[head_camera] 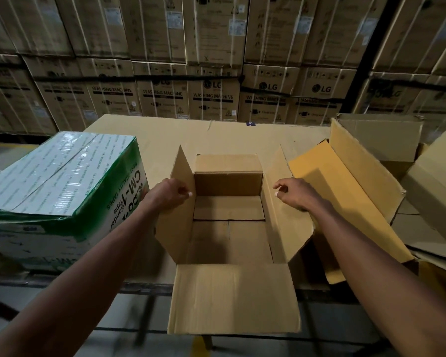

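Note:
An open, empty cardboard box (229,300) stands on the cardboard-covered table, its four flaps spread and the near flap hanging toward me. My left hand (169,195) grips the box's left flap (182,173), fingers behind it and thumb curled over its edge. My right hand (295,194) reaches over the top edge of the right flap (281,222), its curled fingers and thumb on the flap's inner side. Both forearms come in from the bottom corners.
A taped green-and-white carton of tape (62,186) sits to the left, close to my left arm. To the right lie opened cardboard boxes (345,191) with raised flaps. Behind the table (229,135) rises a wall of stacked washing machine cartons (214,96).

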Motion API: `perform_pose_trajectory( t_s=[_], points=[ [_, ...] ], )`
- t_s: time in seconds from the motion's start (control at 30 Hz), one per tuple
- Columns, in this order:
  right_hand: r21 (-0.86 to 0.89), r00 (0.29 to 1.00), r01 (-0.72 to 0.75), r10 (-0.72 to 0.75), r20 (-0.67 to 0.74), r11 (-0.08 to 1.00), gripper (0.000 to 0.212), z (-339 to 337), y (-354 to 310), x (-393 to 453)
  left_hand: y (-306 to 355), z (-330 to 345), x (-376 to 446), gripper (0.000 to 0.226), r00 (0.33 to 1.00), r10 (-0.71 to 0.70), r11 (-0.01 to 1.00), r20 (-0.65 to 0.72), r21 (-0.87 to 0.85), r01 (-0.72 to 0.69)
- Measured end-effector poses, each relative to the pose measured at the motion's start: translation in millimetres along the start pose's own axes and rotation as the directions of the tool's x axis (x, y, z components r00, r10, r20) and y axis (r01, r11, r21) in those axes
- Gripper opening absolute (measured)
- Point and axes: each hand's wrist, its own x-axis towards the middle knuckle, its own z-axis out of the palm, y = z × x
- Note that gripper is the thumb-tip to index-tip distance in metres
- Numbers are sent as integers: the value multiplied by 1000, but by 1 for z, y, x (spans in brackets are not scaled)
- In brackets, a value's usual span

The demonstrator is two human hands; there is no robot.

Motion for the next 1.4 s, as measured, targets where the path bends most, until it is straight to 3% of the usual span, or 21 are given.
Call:
perform_pose_trajectory(
  t_s=[0.23,0.33,0.63,0.87,1.4],
  points=[
    [-40,999,-26,24,-39,999,20,8,-7,12,-4,7,9,29,998,-39,998,-50,-46,36],
    [-80,997,-42,36,-73,996,37,12,-12,8,-5,6,6,29,996,-44,997,-82,-62,39],
    [-85,990,-67,55,-130,994,38,-6,-16,-20,0,-20,-13,33,987,-70,996,-147,-57,62],
    [-83,991,-52,41,-129,995,32,-37,-19,-59,30,-48,-51,26,985,-68,998,-161,-26,64],
    [-160,971,53,-89,-224,986,32,-127,-35,-163,134,-108,-163,23,940,-96,995,-329,-63,79]
  ],
)
